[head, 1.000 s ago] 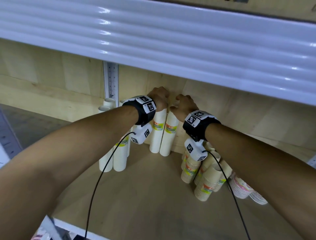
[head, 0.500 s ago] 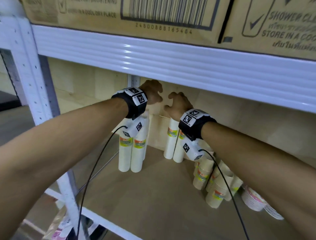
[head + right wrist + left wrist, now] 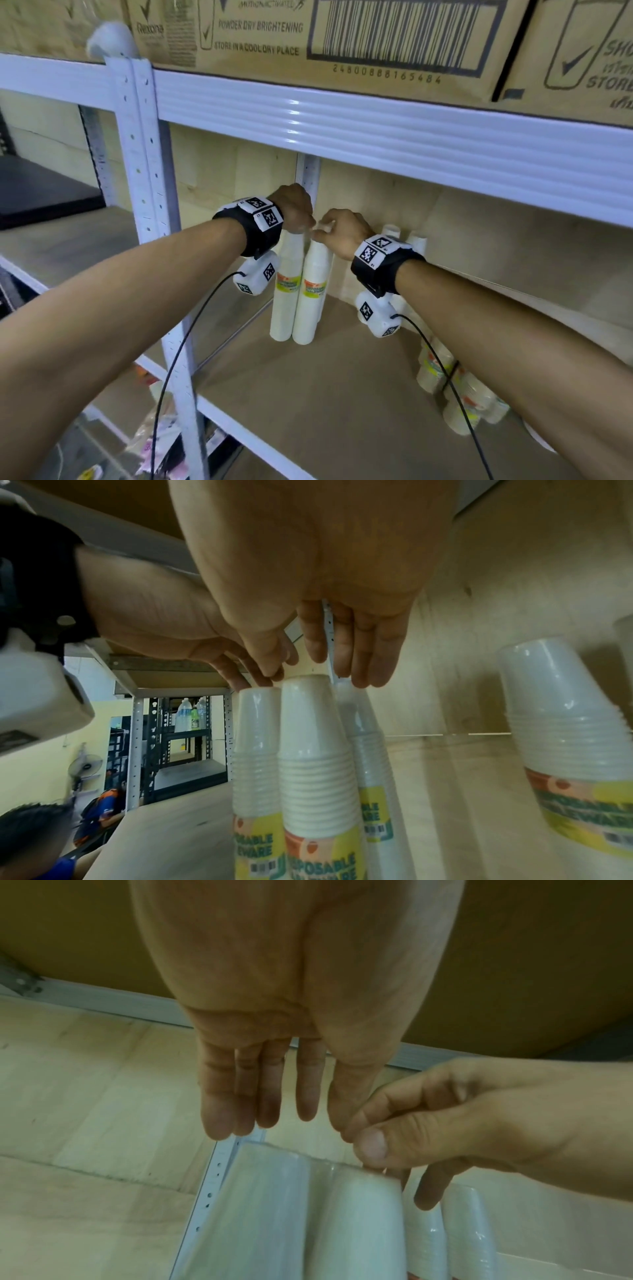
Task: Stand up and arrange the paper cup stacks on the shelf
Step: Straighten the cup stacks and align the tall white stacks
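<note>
The right hand [image 3: 343,230] pinches the clear wrap at the top of a tall cup stack [image 3: 312,287] between thumb and forefinger, its other fingers [image 3: 363,656] hanging straight. The left hand [image 3: 294,209] hovers beside it over the neighbouring stack [image 3: 287,291], fingers [image 3: 240,1096] straight and close together. Both white, ribbed, plastic-sleeved stacks stand upright, touching, by the back upright of the wooden shelf [image 3: 325,394]. Shorter stacks [image 3: 455,387] lean at right; printed cardboard boxes [image 3: 308,44] sit above.

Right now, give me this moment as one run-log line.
phase: straightening upright cup stacks | left hand: open, above stack tops | right hand: pinching a stack top | fallen stacks: lying at right | shelf
</note>
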A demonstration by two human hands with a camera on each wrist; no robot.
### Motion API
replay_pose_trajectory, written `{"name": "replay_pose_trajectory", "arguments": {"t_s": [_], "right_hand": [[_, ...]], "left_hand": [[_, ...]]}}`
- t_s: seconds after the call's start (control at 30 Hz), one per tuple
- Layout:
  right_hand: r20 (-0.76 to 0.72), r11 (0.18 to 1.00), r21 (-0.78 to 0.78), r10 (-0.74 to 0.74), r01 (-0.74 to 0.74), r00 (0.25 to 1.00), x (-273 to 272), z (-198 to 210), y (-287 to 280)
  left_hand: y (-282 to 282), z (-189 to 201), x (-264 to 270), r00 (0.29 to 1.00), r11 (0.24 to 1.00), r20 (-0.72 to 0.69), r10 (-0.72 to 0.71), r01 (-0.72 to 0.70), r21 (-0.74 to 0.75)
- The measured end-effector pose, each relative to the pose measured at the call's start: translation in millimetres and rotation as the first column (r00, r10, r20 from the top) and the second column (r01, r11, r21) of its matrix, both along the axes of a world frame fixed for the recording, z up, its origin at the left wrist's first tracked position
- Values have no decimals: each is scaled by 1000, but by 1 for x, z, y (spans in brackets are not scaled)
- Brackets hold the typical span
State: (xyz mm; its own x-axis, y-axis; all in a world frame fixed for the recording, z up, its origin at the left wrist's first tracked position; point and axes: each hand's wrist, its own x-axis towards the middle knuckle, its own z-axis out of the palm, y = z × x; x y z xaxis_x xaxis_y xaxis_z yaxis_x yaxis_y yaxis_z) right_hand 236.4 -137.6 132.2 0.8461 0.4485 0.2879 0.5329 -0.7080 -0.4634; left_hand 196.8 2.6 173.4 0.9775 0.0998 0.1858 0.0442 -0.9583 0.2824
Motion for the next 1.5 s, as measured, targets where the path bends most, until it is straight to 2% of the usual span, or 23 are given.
{"name": "replay_pose_trajectory", "arguments": {"t_s": [0.23,0.4,0.47,0.57,0.8,1.0,1.23,1.5], "right_hand": [[-44,999,-46,8,-10,999,5,-10,8],[-53,999,-42,8,-10,999,6,-9,9],[-51,999,-48,12,-14,999,7,-9,9],[-58,998,-60,17,-20,998,5,-7,7],[-57,998,-66,16,-19,998,-4,-1,-4],[-24,995,-76,-63,61,998,-8,8,-28],[-40,983,-90,-163,159,986,-10,21,-70],[-35,961,-102,-263,259,964,-5,24,-110]], "left_hand": [[5,-21,6,992,1000,-128,4,-4,4],[11,-25,11,996,999,-89,5,-9,-38],[13,-23,9,993,999,-118,4,-8,-32],[13,-21,5,989,999,-145,-38,38,0],[7,-17,0,989,995,-116,-88,81,-62],[-6,-10,4,978,981,-116,-174,161,-112],[-43,-1,17,951,952,-69,-301,295,-88],[-81,-3,37,931,930,-6,-365,364,-57]]}}
